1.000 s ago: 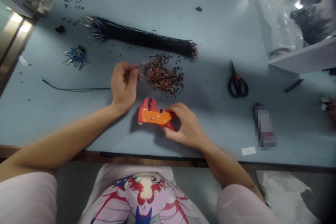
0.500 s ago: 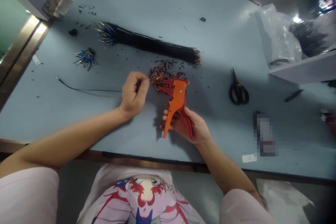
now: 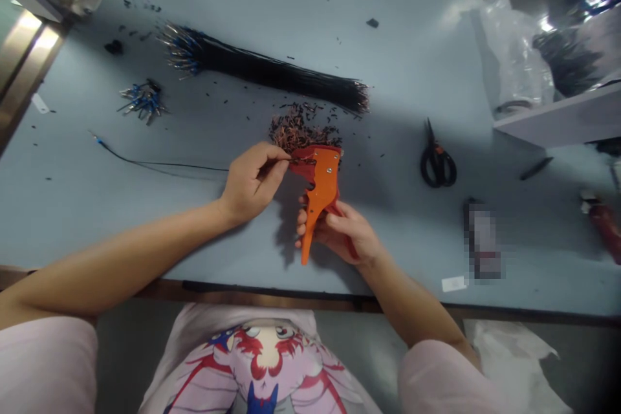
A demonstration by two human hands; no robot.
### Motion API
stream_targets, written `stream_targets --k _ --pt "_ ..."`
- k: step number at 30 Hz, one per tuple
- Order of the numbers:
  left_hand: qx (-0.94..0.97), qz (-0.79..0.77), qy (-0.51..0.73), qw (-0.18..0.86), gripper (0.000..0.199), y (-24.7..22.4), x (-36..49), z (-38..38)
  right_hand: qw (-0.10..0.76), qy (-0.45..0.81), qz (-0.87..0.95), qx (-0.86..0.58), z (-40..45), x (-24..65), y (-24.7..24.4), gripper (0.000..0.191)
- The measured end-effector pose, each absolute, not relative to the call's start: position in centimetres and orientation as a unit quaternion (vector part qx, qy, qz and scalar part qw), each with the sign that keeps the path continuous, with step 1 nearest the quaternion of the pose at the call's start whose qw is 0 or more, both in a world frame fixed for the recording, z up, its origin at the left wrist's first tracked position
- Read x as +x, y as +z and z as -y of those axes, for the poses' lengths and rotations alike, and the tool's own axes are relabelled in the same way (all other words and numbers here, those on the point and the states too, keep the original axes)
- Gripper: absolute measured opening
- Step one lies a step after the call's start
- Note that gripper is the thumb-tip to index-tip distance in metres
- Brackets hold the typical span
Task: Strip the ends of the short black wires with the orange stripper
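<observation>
My left hand (image 3: 253, 182) pinches a thin black wire (image 3: 165, 165) close to its right end, at the jaws of an orange and red wire stripper (image 3: 326, 176). That wire trails left across the table to a blue-collared metal tip. My right hand (image 3: 350, 231) is wrapped round the handles of the stripper. Beyond the tool lies a heap of copper and black wire scraps (image 3: 295, 126). Behind the heap stretches a long bundle of black wires (image 3: 272, 73), with blue and metal ends at left and bare copper ends at right.
Black scissors (image 3: 438, 165) lie to the right, near a pixelated object (image 3: 484, 239) and a white label (image 3: 454, 284). A small pile of blue-ended pieces (image 3: 144, 100) is at left. A clear plastic bag (image 3: 519, 58) stands at the back right beside a panel.
My left hand has moved right, bringing the wire's end to the stripper's jaws. My right hand still holds the stripper. The whole view has shifted slightly.
</observation>
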State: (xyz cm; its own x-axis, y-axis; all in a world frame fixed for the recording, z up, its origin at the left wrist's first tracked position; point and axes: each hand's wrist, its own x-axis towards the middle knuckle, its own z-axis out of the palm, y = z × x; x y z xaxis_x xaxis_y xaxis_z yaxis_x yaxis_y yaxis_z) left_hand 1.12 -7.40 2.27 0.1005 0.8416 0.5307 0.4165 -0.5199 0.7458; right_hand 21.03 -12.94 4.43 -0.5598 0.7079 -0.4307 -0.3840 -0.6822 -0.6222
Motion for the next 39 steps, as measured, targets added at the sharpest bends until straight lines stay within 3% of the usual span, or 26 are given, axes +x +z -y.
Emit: stream_targets --k 15,39 --pt "0.728 -0.447 0.476 0.209 0.007 2.12 1.11 7.48 0.309 0.876 0.21 -0.305 12.92 21.48 4.35 0.037" --pt "0.742 -0.437 0.467 0.202 0.007 2.39 1.12 7.44 0.313 0.833 0.269 -0.369 13.14 21.56 4.38 0.036"
